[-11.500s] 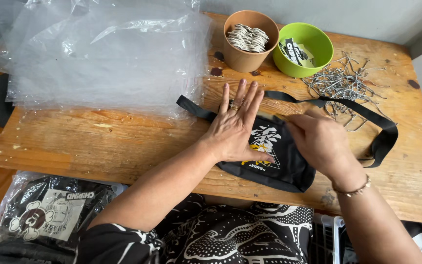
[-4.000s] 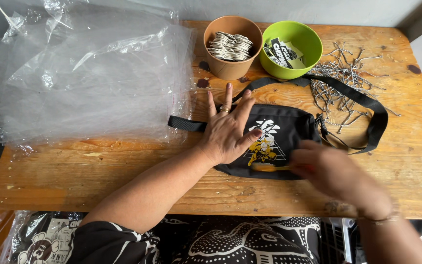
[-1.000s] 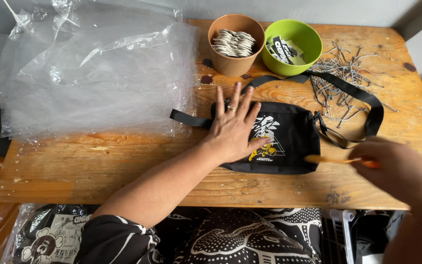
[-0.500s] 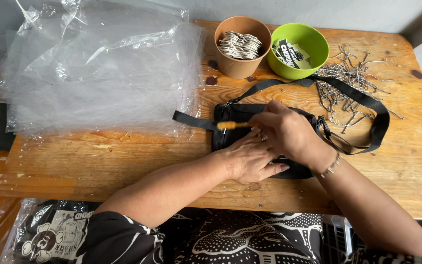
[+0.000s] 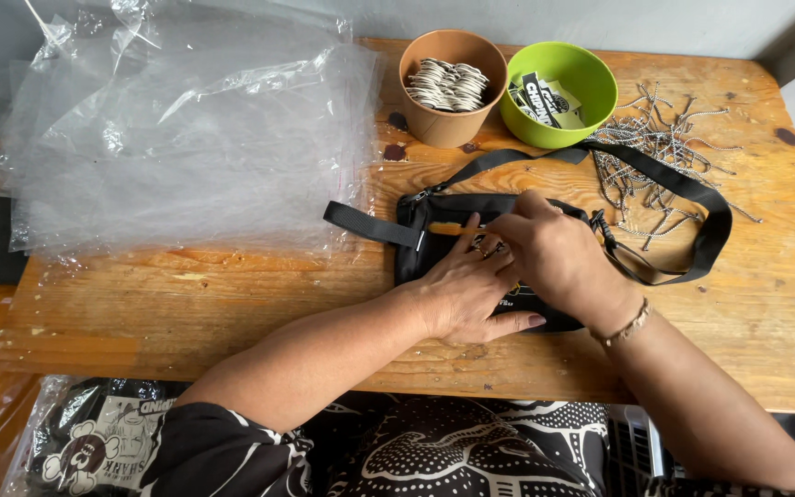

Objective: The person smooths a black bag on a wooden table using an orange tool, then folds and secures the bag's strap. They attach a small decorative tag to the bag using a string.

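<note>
Head view: both hands on a black pouch (image 5: 434, 216) at mid-table.
Left hand (image 5: 466, 290) lies flat, fingers spread, pressing the pouch; right hand (image 5: 554, 253) pinches closed at its top edge, strap (image 5: 692, 198) looping beside chains (image 5: 641, 156).

Worn wooden table (image 5: 186, 304) against a seemingly pale grey wall (image 5: 692, 23).

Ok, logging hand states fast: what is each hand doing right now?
Left hand: open, fingers spread, pressing flat on the black pouch.
Right hand: curled over the pouch's top edge by an orange piece; whether it grips it cannot be told.
</note>
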